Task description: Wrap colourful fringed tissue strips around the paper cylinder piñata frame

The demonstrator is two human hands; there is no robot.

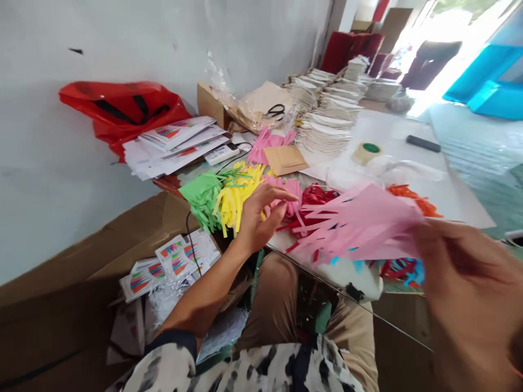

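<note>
Grey wall [81, 163] at far left, with a red plastic bag [122, 111] at upper left. Left hand [259, 218]: fingers spread apart, just above yellow paper fringe [239, 196]; contact cannot be confirmed. Pink fringed paper [355, 223] spans centre-right above the white-topped table [461, 204], ending at the right hand [461, 288], blurred and cut off by the frame edge; finger state unreadable.

A pink fringed paper sheet [355, 223] is seen with a smooth, matt finish, as is a bundle of yellow paper strips [237, 198]. A red plastic bag [122, 111] is glossy and creased. A flap of brown cardboard [110, 256] is matt and slightly rough, and a tan kraft-paper envelope [285, 159] is dull.
</note>
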